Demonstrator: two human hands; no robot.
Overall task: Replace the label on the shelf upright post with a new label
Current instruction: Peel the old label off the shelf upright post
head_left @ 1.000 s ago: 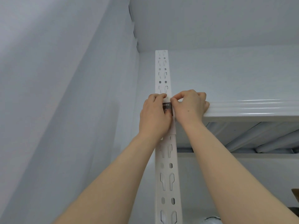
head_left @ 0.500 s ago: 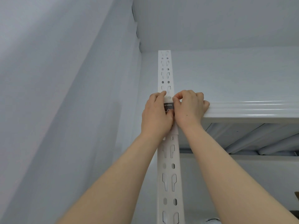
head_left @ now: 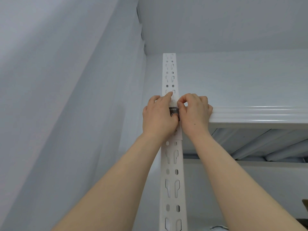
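A white perforated shelf upright post (head_left: 172,174) runs up the middle of the view. A label (head_left: 173,111) with a dark printed band and white text sits on the post at the level of the top shelf. A paler strip of it shows below the hands. My left hand (head_left: 158,116) lies against the post's left side, its index finger stretched up over the post face. My right hand (head_left: 194,112) pinches the label's upper right corner between thumb and forefinger. Both hands hide most of the label.
A white metal shelf (head_left: 258,115) extends right from the post, with support beams (head_left: 266,145) beneath it. A white wall (head_left: 66,114) stands close on the left. A cardboard corner (head_left: 305,205) shows at the right edge.
My left index finger has stretched upward along the post. My right thumb and forefinger have tightened at the label's top corner. The view has shifted slightly.
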